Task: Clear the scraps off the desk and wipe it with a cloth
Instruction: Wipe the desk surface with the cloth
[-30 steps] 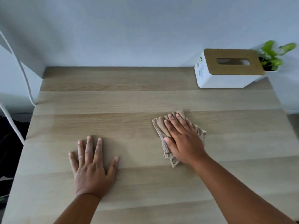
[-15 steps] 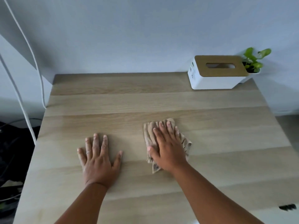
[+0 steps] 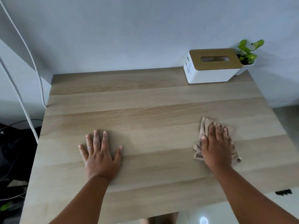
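small markings on tissue box (image 3: 191, 68) side, too blurred to read

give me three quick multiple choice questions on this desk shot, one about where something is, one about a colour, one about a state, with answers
1. Where does the tissue box stand on the desk?
A. far right corner
B. near left corner
C. middle

2. What colour is the cloth?
A. blue
B. beige
C. red

3. How does the left hand lie?
A. clenched in a fist
B. gripping the cloth
C. flat on the wood with fingers spread

Answers:
1 A, it sits by the wall beside the small plant.
2 B, its folds show beige around the right hand pressing on it.
3 C, the palm is down and it holds nothing.
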`<state>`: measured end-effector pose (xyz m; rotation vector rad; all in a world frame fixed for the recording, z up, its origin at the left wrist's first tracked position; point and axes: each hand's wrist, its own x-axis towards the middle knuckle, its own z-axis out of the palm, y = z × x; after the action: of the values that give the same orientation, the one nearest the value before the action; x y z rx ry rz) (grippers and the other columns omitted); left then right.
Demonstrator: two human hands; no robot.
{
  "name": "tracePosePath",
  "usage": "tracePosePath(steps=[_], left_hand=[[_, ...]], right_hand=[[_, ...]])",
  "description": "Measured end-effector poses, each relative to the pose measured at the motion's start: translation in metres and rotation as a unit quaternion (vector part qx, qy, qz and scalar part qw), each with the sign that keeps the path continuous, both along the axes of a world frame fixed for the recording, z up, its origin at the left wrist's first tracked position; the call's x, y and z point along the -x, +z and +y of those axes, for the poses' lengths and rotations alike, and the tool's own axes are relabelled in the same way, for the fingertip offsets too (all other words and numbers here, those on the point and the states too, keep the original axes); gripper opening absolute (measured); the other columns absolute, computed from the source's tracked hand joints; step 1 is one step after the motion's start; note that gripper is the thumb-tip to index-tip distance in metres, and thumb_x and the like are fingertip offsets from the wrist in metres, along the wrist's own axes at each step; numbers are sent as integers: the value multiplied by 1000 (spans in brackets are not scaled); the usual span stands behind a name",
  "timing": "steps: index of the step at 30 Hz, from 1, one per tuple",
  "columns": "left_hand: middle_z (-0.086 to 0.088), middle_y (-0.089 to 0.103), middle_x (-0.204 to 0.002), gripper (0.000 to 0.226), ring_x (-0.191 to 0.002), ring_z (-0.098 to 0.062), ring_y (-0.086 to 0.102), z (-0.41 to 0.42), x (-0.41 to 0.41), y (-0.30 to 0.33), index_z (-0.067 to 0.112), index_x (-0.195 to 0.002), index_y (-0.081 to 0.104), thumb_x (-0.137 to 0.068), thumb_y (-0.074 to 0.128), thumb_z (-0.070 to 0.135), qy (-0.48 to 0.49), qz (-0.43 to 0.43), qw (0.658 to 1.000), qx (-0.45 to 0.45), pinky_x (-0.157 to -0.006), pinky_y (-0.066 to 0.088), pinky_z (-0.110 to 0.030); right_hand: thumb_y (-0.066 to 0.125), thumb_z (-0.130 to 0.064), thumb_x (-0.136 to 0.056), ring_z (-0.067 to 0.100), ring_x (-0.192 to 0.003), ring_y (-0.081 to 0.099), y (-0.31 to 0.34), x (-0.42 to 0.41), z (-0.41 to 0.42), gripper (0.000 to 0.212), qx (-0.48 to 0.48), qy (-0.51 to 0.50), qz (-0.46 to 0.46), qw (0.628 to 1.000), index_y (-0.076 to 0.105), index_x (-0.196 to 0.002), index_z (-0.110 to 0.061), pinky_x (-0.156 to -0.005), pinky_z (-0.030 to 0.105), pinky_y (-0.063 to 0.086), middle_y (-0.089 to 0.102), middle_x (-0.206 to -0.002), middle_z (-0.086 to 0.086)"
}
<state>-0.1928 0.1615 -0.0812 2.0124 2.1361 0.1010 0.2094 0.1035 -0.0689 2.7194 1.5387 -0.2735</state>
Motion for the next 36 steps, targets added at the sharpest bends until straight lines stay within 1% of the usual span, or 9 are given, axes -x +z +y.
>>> tracePosePath(steps=[3,6,9,14,17,21,27,31,36], left_hand=[[-6,10,-173,91,-160,-28,-4,0,1,1,23,-162,26,-90,24,79,3,-3,1000,-4,-126,-3,-58],[-6,11,-173,91,-160,-28,-3,-1,0,3,23,-162,26,-89,26,78,4,-4,1000,-3,-126,-2,-58],[-5,9,-173,92,-160,-27,-5,-2,-1,6,23,-162,25,-88,25,78,5,-6,1000,5,-127,-3,-58],[-6,8,-173,93,-160,-27,-5,-2,-2,11,23,-162,25,-87,23,78,6,-12,1000,6,-127,-4,-57],[-5,7,-173,93,-160,-26,-6,-2,-2,10,23,-162,24,-88,23,79,4,-11,1000,9,-127,-4,-57],[-4,7,-173,93,-160,-26,-6,-2,-2,7,23,-162,23,-88,23,80,6,-8,1000,9,-127,-4,-57],[-5,6,-173,93,-160,-27,-7,-2,-1,7,23,-163,21,-88,23,79,5,-1,1000,12,-126,-5,-57],[-7,9,-173,93,-160,-28,-6,-2,-2,9,22,-162,23,-88,24,77,3,-5,1000,8,-126,-5,-57],[-6,6,-173,94,-160,-27,-7,-2,-1,8,23,-163,22,-88,23,78,5,-5,1000,15,-127,-4,-57]], right_hand=[[26,-56,-96,44,-156,13,-1,48,23,76,11,-1,3,1000,34,-159,-13,-122,65,16,20,-169,17],[39,-54,-95,43,-157,12,-3,106,19,73,-25,120,2,992,35,-158,-19,-123,65,13,23,-169,15],[34,-55,-103,38,-159,-2,-11,153,-15,70,-30,267,20,963,20,-164,-22,-125,64,11,6,-173,10],[25,-55,-107,31,-160,3,-17,117,-63,66,-29,373,-2,927,15,-165,-23,-123,58,14,4,-174,4],[22,-56,-107,31,-160,3,-13,56,-71,66,-7,313,-24,949,15,-165,-25,-123,61,18,5,-174,2],[26,-55,-101,35,-159,12,-5,-4,-56,69,29,131,-19,991,35,-160,-19,-123,63,19,19,-171,7],[27,-50,-99,48,-154,14,-1,47,-21,73,25,-18,-7,999,33,-158,-9,-120,70,16,20,-168,22],[24,-60,-103,44,-158,-5,-6,121,-33,77,-1,143,7,990,14,-164,-14,-124,67,4,1,-172,17],[35,-62,-102,41,-159,0,-11,179,-75,79,-17,356,48,933,18,-164,-17,-121,67,13,3,-173,11]])
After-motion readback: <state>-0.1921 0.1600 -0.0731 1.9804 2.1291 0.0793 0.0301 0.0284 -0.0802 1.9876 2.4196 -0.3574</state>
